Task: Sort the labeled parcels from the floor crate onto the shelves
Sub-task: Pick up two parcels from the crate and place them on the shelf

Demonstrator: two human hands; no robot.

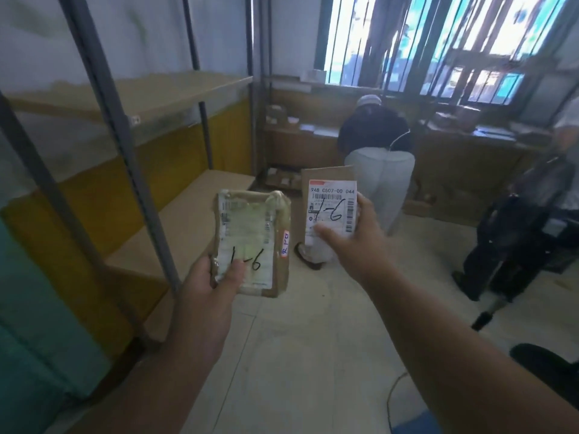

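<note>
From my feed, the metal shelving rack (pixel 131 145) took up the whole left side, its grey uprights slanting across the view and its two wooden boards bare; the lower board's front edge ran just left of the left forearm. The pale tiled floor (pixel 313 339) lay open down the middle, from under the arms toward the far wall. Across the back stood a barred window (pixel 438 42) above a long low shelf of small parcels (pixel 470 126). A person bending forward (pixel 376 158) blocked the far end of the open floor, and another person in dark trousers (pixel 517 239) stood at the right edge, narrowing the way on that side.

The left hand (pixel 210 292) gripped a taped brown parcel (pixel 253 242) by its near bottom corner, thumb laid on the label, which read "1-6" in marker. The parcel was held upright in the air, beside the rack's front upright but not touching it. The right hand (pixel 351 236) pinched a flat brown envelope parcel (pixel 332 208) along its right and lower edges, thumb on the white label, also marked "1-6". The two parcels were held side by side with a narrow gap between them. I saw no floor crate in this view.
</note>
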